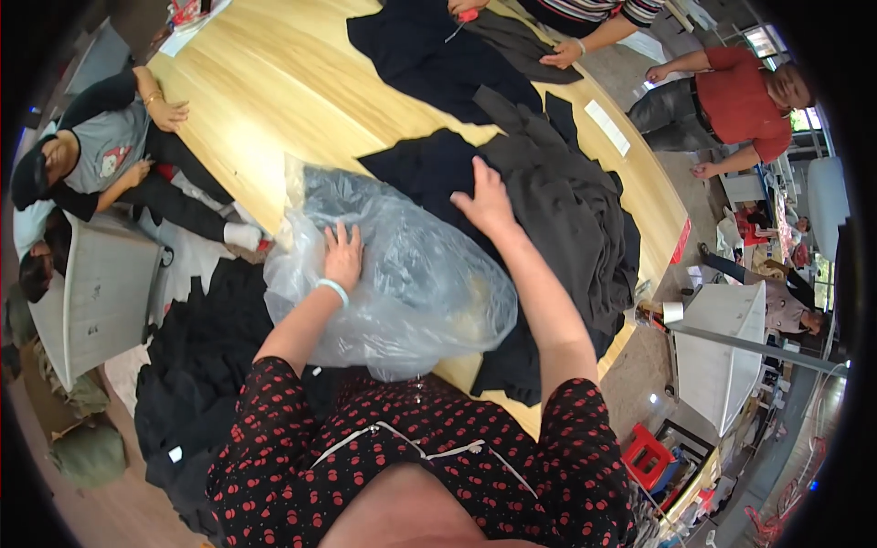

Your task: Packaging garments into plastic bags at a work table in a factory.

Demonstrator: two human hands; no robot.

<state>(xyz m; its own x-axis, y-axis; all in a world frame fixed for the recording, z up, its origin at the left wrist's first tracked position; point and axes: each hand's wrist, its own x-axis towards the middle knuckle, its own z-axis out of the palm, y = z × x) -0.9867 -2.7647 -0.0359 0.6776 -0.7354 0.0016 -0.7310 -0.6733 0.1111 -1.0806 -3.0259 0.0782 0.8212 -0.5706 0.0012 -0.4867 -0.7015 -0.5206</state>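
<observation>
Head view, landmark: wooden table.
Left hand: flat, fingers spread, pressing on the clear plastic bag; grips nothing.
Right hand: open, palm down on the dark fabric pile; grips nothing.
Bag position: at the table's near edge, just left of the pile, touching it.
Pile position: on the table's right half.
Co-worker's hand: at the table's far end, resting on another dark cloth.
Red stool: on the floor, right of the table.

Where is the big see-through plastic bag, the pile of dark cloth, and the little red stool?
clear plastic bag (411, 274), head view, on its crinkled middle.
pile of dark cloth (566, 219), head view, on the top fold of the grey piece.
red stool (647, 452), head view, on its seat.
</observation>
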